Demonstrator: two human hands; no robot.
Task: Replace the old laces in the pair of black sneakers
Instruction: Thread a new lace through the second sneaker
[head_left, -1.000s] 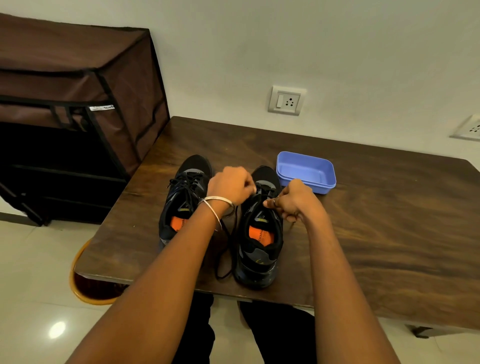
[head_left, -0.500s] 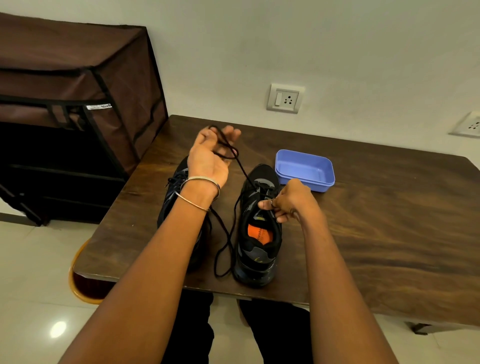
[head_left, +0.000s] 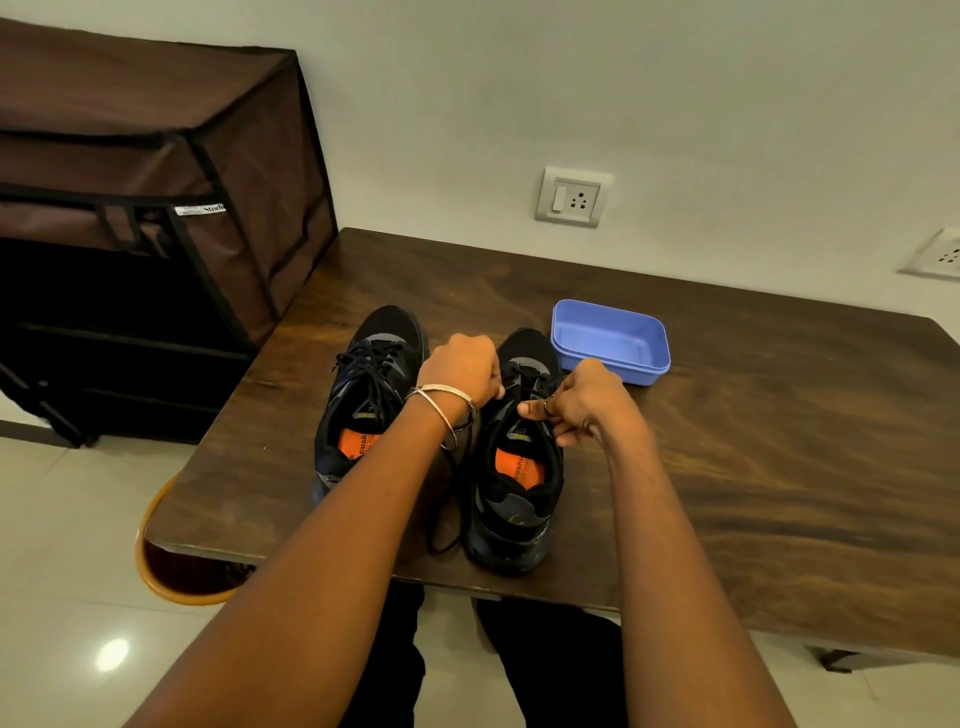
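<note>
Two black sneakers with orange insoles stand side by side on the wooden table (head_left: 753, 467), toes pointing away from me. The left sneaker (head_left: 363, 400) is fully laced. My left hand (head_left: 462, 371) sits at the lace area of the right sneaker (head_left: 514, 493) with its fingers curled on the black lace (head_left: 447, 525), whose loose end trails down between the shoes. My right hand (head_left: 576, 402), wearing a ring, pinches the right side of that sneaker's upper by the eyelets.
A blue plastic box (head_left: 610, 340) sits just behind the right sneaker. A brown fabric cabinet (head_left: 156, 218) stands at the table's left. An orange-rimmed bin (head_left: 156, 571) is on the floor under the table's near left corner. The wall has sockets.
My left hand had lifted up and away, pulling the lace out, and has now come back down to the right sneaker's eyelets. My right hand stayed on the sneaker.
</note>
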